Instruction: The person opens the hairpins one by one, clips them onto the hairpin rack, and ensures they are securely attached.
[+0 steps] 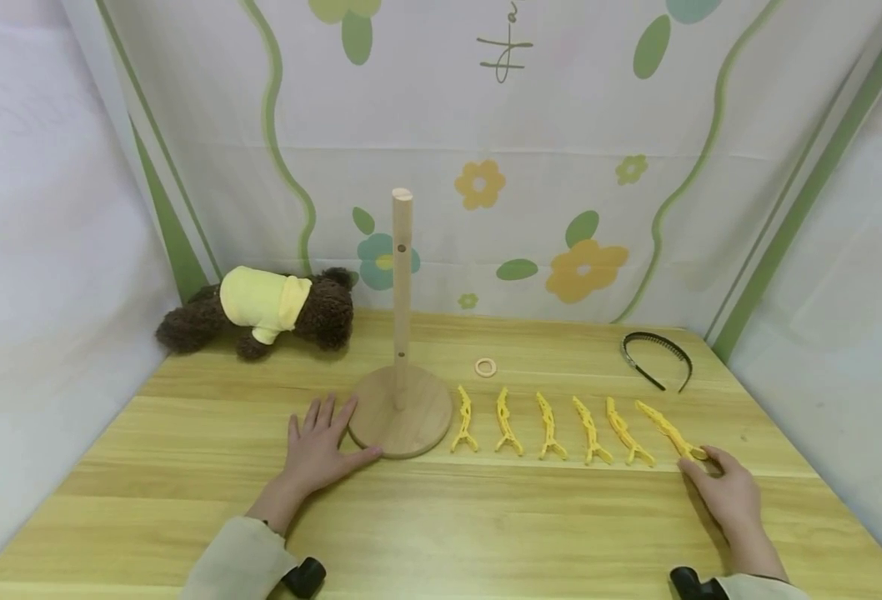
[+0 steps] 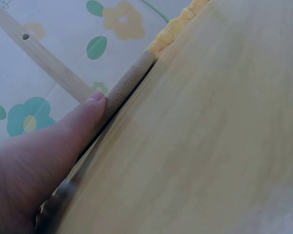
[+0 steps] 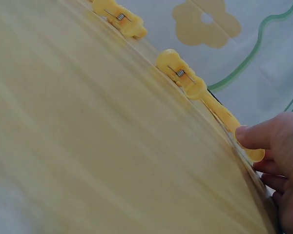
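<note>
In the head view my left hand (image 1: 319, 450) lies with fingers spread at the left edge of a wooden stand's round base (image 1: 426, 429). Its thumb presses the rim, as the left wrist view also shows. An upright post (image 1: 402, 292) with small holes rises from that base. Over at the right, my right hand (image 1: 729, 492) pinches the forked end of a yellow alligator hair clip (image 1: 666, 427) lying slanted on the table. More yellow hair clips (image 1: 549, 425) form a row between the stand and this one. The right wrist view shows a metal spring on a neighbouring clip (image 3: 180, 73).
A brown plush toy in a yellow shirt (image 1: 264, 304) lies at the back left. Behind the row of clips is a small wooden ring (image 1: 486, 367). A black headband (image 1: 658, 346) lies back right. Printed cloth (image 1: 426, 108) encloses the wooden table (image 1: 441, 521).
</note>
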`<act>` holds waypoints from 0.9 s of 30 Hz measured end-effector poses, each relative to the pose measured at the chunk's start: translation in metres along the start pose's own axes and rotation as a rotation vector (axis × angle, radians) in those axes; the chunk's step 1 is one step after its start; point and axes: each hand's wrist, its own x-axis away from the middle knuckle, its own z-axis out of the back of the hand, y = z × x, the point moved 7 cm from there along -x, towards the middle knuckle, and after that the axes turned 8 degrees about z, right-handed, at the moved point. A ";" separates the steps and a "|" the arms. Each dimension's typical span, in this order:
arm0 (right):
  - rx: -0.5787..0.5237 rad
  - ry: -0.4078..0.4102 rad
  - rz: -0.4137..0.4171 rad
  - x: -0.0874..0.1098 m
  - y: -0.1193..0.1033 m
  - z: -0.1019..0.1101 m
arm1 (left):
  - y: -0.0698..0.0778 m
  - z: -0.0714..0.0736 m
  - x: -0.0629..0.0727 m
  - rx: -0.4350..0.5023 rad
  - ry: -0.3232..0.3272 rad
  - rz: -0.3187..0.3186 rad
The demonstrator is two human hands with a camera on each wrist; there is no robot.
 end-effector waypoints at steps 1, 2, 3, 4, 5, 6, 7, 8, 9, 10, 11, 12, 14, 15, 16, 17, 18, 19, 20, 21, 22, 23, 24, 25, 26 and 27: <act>-0.029 0.013 -0.012 0.001 0.001 0.001 | 0.000 0.000 0.000 0.000 -0.001 -0.001; -0.059 0.027 -0.024 0.001 0.002 0.002 | 0.000 0.000 0.000 0.000 -0.001 -0.001; -0.079 0.041 -0.034 0.002 0.003 0.002 | -0.001 0.000 -0.001 0.001 -0.002 -0.003; -0.094 0.062 -0.041 0.002 0.003 0.003 | -0.001 -0.001 -0.001 -0.001 -0.004 -0.002; -0.113 0.079 -0.047 0.002 0.004 0.004 | -0.001 -0.001 -0.001 0.000 -0.006 -0.003; -0.137 0.098 -0.056 0.002 0.006 0.005 | -0.001 -0.001 -0.001 -0.001 -0.004 -0.004; -0.147 0.115 -0.059 0.002 0.006 0.005 | 0.000 -0.001 -0.001 0.000 -0.003 -0.006; -0.154 0.129 -0.066 0.002 0.008 0.006 | 0.000 -0.001 -0.001 -0.001 -0.002 -0.007; -0.160 0.140 -0.071 0.002 0.009 0.006 | 0.000 -0.001 -0.001 -0.002 0.001 -0.009; -0.167 0.147 -0.076 0.002 0.010 0.006 | 0.000 0.000 -0.001 -0.002 0.003 -0.008; -0.170 0.143 -0.078 0.002 0.010 0.006 | 0.000 0.000 -0.001 -0.001 0.003 -0.011; -0.169 0.138 -0.080 0.002 0.010 0.005 | 0.000 0.000 -0.001 -0.002 0.005 -0.010; -0.170 0.128 -0.088 0.002 0.010 0.004 | 0.000 0.000 -0.001 -0.004 0.003 -0.011; -0.171 0.126 -0.089 0.001 0.009 0.004 | 0.000 0.000 -0.001 -0.004 0.005 -0.012; -0.168 0.137 -0.091 0.001 0.009 0.004 | 0.000 0.001 -0.001 -0.004 0.004 -0.012; -0.162 0.144 -0.089 0.000 0.008 0.005 | 0.000 0.001 -0.001 -0.004 0.003 -0.012; -0.160 0.155 -0.085 0.000 0.008 0.006 | 0.001 0.001 -0.001 -0.004 0.004 -0.010; -0.155 0.164 -0.077 0.000 0.006 0.007 | 0.001 0.002 -0.001 -0.004 0.003 -0.010; -0.138 0.167 -0.068 -0.001 0.004 0.008 | 0.001 0.002 -0.001 -0.004 0.002 -0.010; -0.122 0.169 -0.058 -0.002 0.003 0.009 | 0.001 0.002 -0.001 -0.003 0.002 -0.010; -0.105 0.168 -0.050 -0.003 0.001 0.010 | 0.001 0.002 0.000 -0.002 0.002 -0.010; -0.098 0.149 -0.043 -0.003 -0.002 0.011 | 0.001 0.002 0.000 -0.003 0.001 -0.009; -0.093 0.134 -0.035 -0.004 -0.004 0.011 | 0.001 0.002 0.000 -0.002 0.001 -0.009; -0.092 0.113 -0.028 -0.005 -0.006 0.011 | 0.001 0.002 0.000 -0.002 0.001 -0.009; -0.091 0.093 -0.024 -0.007 -0.008 0.011 | 0.001 0.002 0.000 -0.004 0.002 -0.010; -0.093 0.079 -0.014 -0.008 -0.010 0.012 | 0.002 0.002 0.001 -0.002 0.003 -0.010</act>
